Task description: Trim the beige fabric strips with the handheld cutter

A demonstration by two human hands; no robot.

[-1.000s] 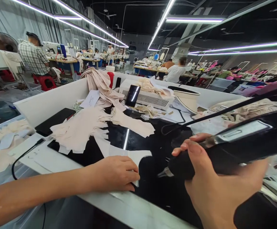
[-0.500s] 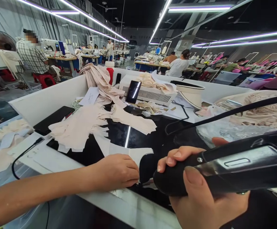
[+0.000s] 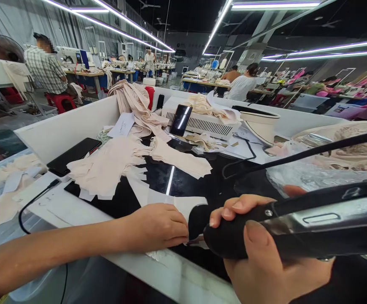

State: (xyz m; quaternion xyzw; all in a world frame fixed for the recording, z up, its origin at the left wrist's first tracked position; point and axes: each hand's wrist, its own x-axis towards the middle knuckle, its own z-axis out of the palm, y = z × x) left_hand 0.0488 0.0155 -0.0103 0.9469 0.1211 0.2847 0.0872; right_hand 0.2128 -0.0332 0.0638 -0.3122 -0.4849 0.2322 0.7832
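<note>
My right hand [image 3: 265, 253] is wrapped round the rounded end of a black device with a silver side panel [image 3: 322, 219], thumb nearest me and fingers over the top. To its left, my left hand [image 3: 167, 226] lies low over the black tabletop [image 3: 158, 181], fingers bent and pressed together. A white, curved flat piece [image 3: 177, 202] spreads out just behind my left knuckles. Whatever the left fingertips may pinch is hidden. Between the fingertips and the device shows a small pale scrap [image 3: 199, 242], partly covered.
Beige cut pieces [image 3: 107, 169] lie stacked on the left, near a dark phone [image 3: 74, 156]. Another phone [image 3: 181, 120] leans on a white vented box [image 3: 202, 120]. A black cable [image 3: 329, 147] arches above the device. Low white walls [image 3: 69, 126] border the table.
The whole scene has shifted slightly right in the picture, as the camera turned a little. Both hands keep nearly the same pose, and the right one still grips the black device.
</note>
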